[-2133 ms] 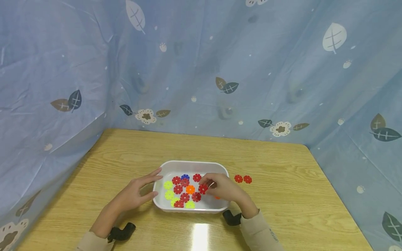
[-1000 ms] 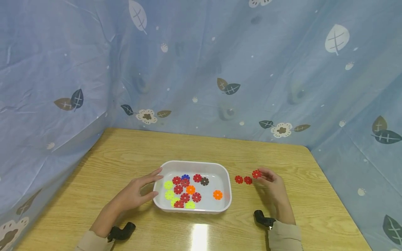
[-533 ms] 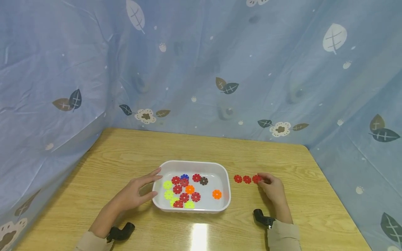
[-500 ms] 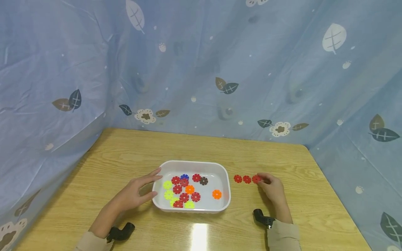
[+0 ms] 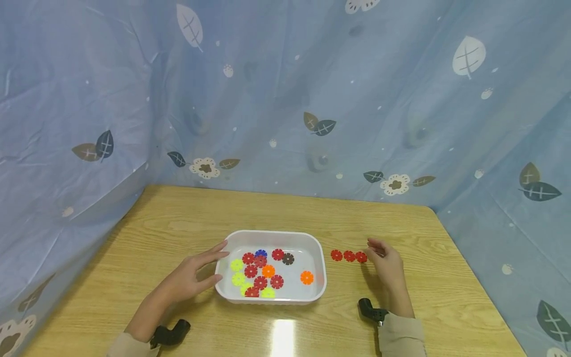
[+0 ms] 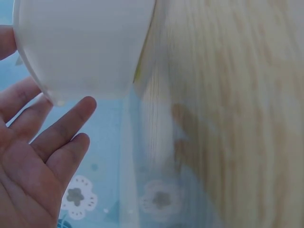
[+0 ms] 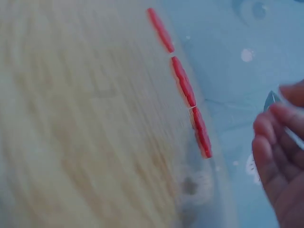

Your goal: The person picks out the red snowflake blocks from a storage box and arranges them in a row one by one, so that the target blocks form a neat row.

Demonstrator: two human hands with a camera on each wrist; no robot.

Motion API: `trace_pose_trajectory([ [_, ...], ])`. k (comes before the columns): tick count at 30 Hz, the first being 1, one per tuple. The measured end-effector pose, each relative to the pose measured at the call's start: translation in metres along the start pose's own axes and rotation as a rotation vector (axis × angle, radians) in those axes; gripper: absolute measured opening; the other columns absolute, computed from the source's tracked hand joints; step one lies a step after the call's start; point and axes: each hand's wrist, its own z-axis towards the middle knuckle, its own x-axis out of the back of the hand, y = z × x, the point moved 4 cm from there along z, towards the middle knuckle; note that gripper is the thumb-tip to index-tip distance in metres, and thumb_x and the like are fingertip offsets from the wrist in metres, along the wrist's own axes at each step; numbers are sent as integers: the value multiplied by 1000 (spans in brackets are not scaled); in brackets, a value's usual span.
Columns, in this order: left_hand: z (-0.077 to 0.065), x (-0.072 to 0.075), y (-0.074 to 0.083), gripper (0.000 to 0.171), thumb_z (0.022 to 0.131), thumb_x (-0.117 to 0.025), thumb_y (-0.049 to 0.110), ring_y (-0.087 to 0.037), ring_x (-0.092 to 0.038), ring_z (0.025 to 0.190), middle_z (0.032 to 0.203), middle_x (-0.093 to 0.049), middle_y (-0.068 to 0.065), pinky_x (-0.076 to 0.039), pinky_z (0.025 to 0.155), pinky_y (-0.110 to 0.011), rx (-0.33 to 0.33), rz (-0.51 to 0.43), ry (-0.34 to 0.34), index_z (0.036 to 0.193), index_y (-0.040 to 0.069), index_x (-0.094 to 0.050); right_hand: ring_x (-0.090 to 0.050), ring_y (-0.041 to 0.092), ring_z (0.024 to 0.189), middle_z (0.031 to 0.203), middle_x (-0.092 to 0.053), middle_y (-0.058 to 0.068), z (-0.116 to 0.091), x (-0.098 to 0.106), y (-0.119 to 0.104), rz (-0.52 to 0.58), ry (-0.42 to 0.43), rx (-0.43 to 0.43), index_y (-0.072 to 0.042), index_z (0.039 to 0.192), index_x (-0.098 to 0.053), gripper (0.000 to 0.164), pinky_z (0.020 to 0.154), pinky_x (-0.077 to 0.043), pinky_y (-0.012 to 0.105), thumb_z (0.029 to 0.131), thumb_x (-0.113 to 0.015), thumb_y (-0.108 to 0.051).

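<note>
My left hand [image 5: 192,275] rests at the left end of a white plastic tray [image 5: 315,296], fingertips at its rim. In the left wrist view the thumb and fingers lie relaxed about the tray's outer wall [image 6: 80,52]. The tray holds notched plastic snowflake discs: several red ones [image 5: 251,271], several yellow ones [image 5: 238,279], two orange [image 5: 307,277], a blue [image 5: 260,254] and a dark brown [image 5: 288,259]. Right of the tray, three red discs [image 5: 349,256] lie flat in a row. My right hand [image 5: 387,263] hovers just beyond the row's right end, holding nothing, its fingers loosely bent.
The wooden table [image 5: 428,297] extends on all sides of the tray. Blue leaf-patterned cloth [image 5: 276,99] hangs behind it and along both sides. A black wrist mount [image 5: 372,312] sits on the right wrist, another black mount [image 5: 171,333] on the left.
My right hand has carried a red disc out of the tray, set it at the row's right end, let go and lifted off. The left hand has stayed at the tray.
</note>
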Motion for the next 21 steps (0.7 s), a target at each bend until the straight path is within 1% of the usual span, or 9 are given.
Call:
trace_pose_trajectory([
  [1,0,0,0,48,88,-67,24,-31,-42,133,150,-38,-6,-41,102,-53,-2,0,1,133,12,-55,-51,-6,96,126,-59,18,-1,-1,-5,19,-13,28,-2,130,-53,40,80,-41,2,95,-58,-20],
  [2,-1,0,0,48,88,-67,24,-31,-42,133,150,-38,-6,-41,102,-53,-2,-1,2,133,12,-55,-53,-2,99,127,-58,19,-2,-2,-12,39,-29,53,-1,131,-52,40,81,-41,2,95,-58,-19],
  [5,-1,0,0,48,89,-67,26,-30,-42,133,151,-38,-5,-41,102,-53,-2,1,2,133,12,-55,-57,15,108,126,-57,22,-6,-8,-33,103,-83,136,2,130,-52,39,85,-42,4,94,-58,-14],
  [8,0,0,0,48,89,-67,27,-30,-42,133,151,-38,-4,-41,102,-53,4,-3,-1,133,13,-55,-55,33,115,126,-57,24,-11,-19,-55,161,-139,200,3,129,-52,39,87,-43,6,94,-59,-13],
  [14,1,0,0,49,89,-66,28,-30,-41,134,151,-37,-5,-41,102,-53,0,-7,-9,134,12,-54,-56,36,116,125,-57,26,-20,-46,-85,296,-260,307,6,124,-54,38,91,-47,13,89,-64,-8],
  [17,1,1,0,49,89,-67,27,-30,-41,134,151,-37,-5,-41,102,-53,-2,-4,-9,134,12,-54,-55,35,118,126,-56,26,-27,-60,-96,351,-331,333,6,124,-54,39,93,-48,16,88,-65,-5],
  [21,1,2,0,49,88,-67,26,-30,-41,133,151,-37,-5,-41,102,-54,-1,-9,-5,133,13,-55,-54,36,119,128,-54,28,-36,-77,-107,389,-419,346,5,124,-54,39,96,-49,22,88,-65,-4],
])
